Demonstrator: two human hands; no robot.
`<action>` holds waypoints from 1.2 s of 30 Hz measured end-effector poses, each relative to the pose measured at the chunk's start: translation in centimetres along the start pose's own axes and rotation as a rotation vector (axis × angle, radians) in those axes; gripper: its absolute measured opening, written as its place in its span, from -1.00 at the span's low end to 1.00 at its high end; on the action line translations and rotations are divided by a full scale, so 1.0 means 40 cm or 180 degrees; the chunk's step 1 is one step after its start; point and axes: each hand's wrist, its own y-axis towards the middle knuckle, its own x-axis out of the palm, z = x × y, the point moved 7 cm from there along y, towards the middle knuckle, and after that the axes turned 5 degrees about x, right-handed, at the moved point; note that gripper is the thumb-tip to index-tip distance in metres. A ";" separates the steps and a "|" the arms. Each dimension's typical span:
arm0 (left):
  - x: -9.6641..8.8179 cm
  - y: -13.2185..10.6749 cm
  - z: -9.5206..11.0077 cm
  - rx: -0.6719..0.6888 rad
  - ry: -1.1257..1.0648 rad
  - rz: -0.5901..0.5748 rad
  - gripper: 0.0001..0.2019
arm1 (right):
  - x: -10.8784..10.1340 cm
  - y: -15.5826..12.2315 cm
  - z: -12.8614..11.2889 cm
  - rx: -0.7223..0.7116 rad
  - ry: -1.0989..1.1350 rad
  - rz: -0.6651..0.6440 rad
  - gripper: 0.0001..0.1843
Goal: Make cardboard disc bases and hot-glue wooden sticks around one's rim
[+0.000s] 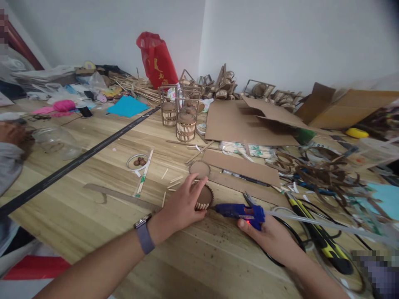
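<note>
My left hand (183, 201), with a watch on its wrist, curls its fingers and thumb round a small round cardboard basket (206, 195). Short wooden sticks stand along the basket's near rim, and part of it is hidden behind my fingers. A blue hot glue gun (241, 212) sits in my right hand (276, 236), its nozzle pointing left at the basket's side. From the gun's back runs a long clear glue stick (299, 216). A cardboard disc with a ridged edge (200, 169) lies just beyond my left hand, and several short sticks (175, 180) lie beside it.
Finished little baskets with handles (186, 124) stand farther back. On the left are a tape ring holding brown balls (139, 162) and a co-worker's hand (12, 132). Cardboard sheets (246, 124), a yellow-black utility knife (321, 236) and tangled strips (314, 166) occupy the right.
</note>
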 end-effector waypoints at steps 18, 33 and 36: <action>0.001 0.000 0.002 0.0052 0.0048 -0.0005 -0.16 | 0.007 0.000 0.000 -0.0054 -0.0357 0.0021 -0.52; 0.002 0.000 -0.003 0.0041 0.0071 0.0025 -0.15 | 0.003 0.000 0.000 -0.0092 -0.0496 0.0121 -0.55; 0.004 -0.001 -0.005 0.0054 0.0054 0.0035 -0.15 | 0.006 0.000 0.001 -0.0141 -0.0485 0.0096 -0.55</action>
